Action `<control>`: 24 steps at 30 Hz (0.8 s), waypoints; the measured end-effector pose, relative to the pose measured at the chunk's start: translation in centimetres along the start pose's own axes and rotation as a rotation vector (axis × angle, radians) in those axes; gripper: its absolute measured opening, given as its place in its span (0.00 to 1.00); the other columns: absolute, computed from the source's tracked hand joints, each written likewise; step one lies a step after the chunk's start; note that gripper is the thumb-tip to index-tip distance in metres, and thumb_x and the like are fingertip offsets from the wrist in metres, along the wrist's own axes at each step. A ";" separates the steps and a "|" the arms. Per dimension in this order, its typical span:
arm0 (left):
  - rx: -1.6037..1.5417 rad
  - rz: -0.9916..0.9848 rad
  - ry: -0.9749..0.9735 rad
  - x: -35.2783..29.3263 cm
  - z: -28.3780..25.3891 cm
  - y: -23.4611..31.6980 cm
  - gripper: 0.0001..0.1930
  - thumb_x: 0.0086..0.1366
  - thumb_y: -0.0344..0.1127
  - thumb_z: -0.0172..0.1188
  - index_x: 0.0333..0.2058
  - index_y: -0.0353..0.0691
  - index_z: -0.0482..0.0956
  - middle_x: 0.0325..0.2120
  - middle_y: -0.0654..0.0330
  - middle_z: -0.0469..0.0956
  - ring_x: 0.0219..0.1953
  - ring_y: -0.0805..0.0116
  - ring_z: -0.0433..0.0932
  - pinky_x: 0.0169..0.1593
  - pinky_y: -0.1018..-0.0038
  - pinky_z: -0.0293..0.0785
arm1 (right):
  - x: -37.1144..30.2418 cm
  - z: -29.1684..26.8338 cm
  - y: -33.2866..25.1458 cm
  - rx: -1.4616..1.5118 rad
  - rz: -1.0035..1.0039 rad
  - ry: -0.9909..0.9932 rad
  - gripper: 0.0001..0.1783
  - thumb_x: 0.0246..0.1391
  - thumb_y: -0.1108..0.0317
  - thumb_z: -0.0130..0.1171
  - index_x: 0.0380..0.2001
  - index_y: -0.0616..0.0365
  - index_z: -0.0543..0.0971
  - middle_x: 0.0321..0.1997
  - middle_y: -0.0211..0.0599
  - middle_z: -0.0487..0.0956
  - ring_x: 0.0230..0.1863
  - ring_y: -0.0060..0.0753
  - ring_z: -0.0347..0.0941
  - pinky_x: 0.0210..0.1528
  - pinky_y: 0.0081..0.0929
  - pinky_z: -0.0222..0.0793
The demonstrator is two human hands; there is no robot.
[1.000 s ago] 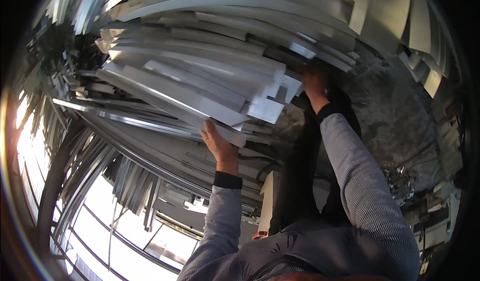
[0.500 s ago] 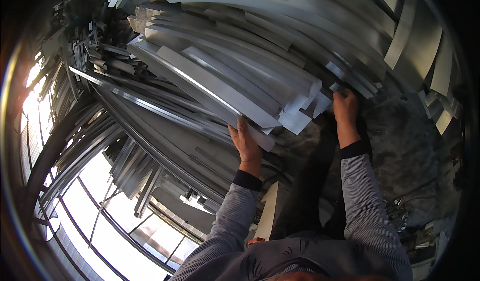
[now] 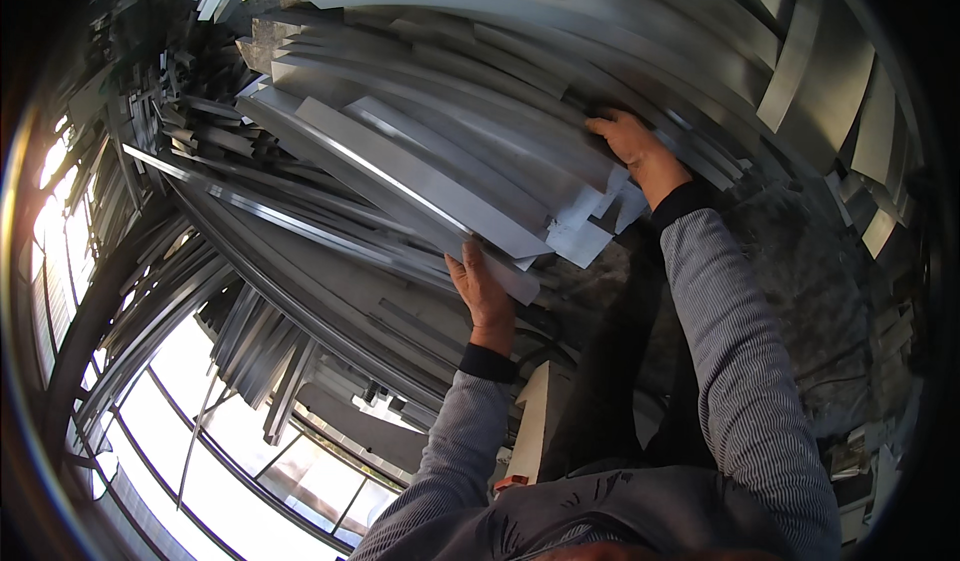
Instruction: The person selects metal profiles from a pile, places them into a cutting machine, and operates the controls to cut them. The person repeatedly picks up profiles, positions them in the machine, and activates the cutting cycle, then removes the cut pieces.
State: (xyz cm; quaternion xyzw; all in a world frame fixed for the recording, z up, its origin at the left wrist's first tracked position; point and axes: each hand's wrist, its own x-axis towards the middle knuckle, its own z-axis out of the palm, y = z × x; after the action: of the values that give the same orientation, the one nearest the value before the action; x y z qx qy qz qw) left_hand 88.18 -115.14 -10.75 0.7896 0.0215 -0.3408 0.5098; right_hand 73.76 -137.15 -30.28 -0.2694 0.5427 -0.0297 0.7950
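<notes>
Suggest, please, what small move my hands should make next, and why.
Perhaps settle the bare right hand against the far edge of the stacked long silver-grey metal strips: the bare left hand is at their near edge, and the right one points toward their far side.

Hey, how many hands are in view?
2: the left hand at the right end of a metal strip, the right hand farther off, by the stacked strips. None seems hidden.

Far metal sheets are cut off; far-left scraps too small to tell; right hand hides strips partly
</notes>
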 end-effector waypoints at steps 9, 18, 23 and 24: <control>-0.007 0.033 0.009 0.1 0.4 0.2 0.21 0.82 0.45 0.55 0.63 0.38 0.67 0.51 0.61 0.79 0.49 0.71 0.79 0.53 0.72 0.77 | -0.4 -0.3 0.7 0.238 -0.010 -0.029 0.24 0.63 0.62 0.68 0.56 0.68 0.84 0.51 0.44 0.87 0.51 0.34 0.82 0.60 0.31 0.75; 0.022 0.084 -0.031 0.6 -0.7 -0.9 0.26 0.82 0.48 0.55 0.67 0.37 0.65 0.55 0.57 0.78 0.53 0.65 0.79 0.56 0.67 0.79 | -1.5 0.3 0.3 0.144 -0.103 0.081 0.20 0.59 0.65 0.69 0.51 0.66 0.87 0.46 0.40 0.88 0.46 0.29 0.82 0.53 0.27 0.75; -0.003 0.040 -0.011 0.8 -1.3 -1.2 0.21 0.82 0.45 0.55 0.63 0.39 0.68 0.51 0.60 0.79 0.49 0.70 0.79 0.54 0.71 0.77 | -0.4 0.2 0.4 -0.040 -0.100 0.080 0.21 0.61 0.64 0.67 0.53 0.65 0.87 0.48 0.42 0.88 0.49 0.31 0.82 0.55 0.28 0.75; -0.033 0.031 -0.007 0.8 -1.3 -1.3 0.19 0.82 0.44 0.55 0.62 0.39 0.69 0.50 0.61 0.80 0.48 0.72 0.78 0.54 0.72 0.76 | -0.2 0.2 0.3 -0.077 -0.099 0.088 0.21 0.62 0.63 0.66 0.54 0.64 0.87 0.49 0.42 0.88 0.50 0.31 0.82 0.56 0.28 0.75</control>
State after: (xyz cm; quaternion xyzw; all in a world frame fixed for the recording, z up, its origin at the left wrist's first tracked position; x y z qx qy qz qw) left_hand 88.97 -113.71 -11.85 0.7799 0.0133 -0.3355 0.5282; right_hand 73.77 -136.73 -30.19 -0.3248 0.5639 -0.0602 0.7569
